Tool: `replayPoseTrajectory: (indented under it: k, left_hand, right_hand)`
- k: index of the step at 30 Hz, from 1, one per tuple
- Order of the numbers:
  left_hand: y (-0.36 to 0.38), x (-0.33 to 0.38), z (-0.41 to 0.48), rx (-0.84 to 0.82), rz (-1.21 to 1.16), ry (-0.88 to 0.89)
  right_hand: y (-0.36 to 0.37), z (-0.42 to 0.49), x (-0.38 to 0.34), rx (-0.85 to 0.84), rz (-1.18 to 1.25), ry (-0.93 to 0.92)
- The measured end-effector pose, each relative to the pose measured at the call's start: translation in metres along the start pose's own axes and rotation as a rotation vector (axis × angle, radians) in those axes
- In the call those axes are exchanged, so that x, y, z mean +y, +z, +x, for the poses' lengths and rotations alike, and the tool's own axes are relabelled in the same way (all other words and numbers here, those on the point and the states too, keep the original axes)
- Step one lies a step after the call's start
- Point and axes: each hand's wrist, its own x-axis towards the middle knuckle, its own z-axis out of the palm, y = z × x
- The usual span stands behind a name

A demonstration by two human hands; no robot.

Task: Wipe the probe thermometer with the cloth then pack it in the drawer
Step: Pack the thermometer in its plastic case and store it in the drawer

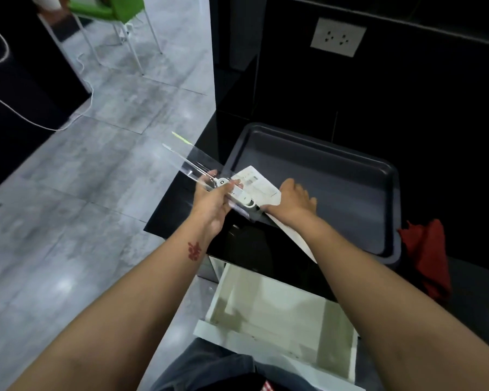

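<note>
My left hand (213, 200) grips the white probe thermometer (239, 194) at the near left corner of the grey tray (336, 165). A clear sleeve (185, 162) sticks out from it to the upper left, over the floor. The thermometer's other end meets a white printed box (259, 183) lying on the tray. My right hand (295, 197) holds that box by its right side. The red cloth (426, 258) lies crumpled on the black counter, right of the tray and apart from both hands. Below the counter, a white drawer (280, 317) stands pulled out with nothing visible inside.
The black counter (237, 244) ends just left of the tray, with grey tiled floor beyond. A wall socket (338, 36) sits on the dark back wall. A green chair (108, 9) and white cables are far off on the floor.
</note>
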Motion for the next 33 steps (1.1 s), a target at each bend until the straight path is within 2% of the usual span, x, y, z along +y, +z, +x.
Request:
replayPoseTrajectory:
  k: [4,6,14,17,24,33]
  left_hand:
    - [-0.001,0.004,0.004,-0.006,0.073,-0.046]
    - [0.015,0.003,0.006,-0.083,0.083,-0.114]
    - [0.021,0.004,0.013,-0.049,0.057,-0.108]
    - [0.034,-0.004,0.009,-0.084,0.036,-0.135]
    - [0.059,-0.018,-0.007,-0.126,0.044,-0.158]
    - [0.064,-0.02,-0.019,-0.112,0.053,-0.155]
  right_hand:
    - [-0.017,0.007,0.0,-0.082,0.113,0.016]
    - [-0.036,0.004,0.017,-0.048,0.184,0.062]
    - [-0.074,-0.018,0.033,0.122,0.483,0.095]
    - [-0.08,-0.034,0.047,0.167,0.43,0.088]
    - [-0.071,-0.06,0.067,0.018,0.098,0.01]
    - [-0.08,-0.076,0.09,0.065,0.052,0.033]
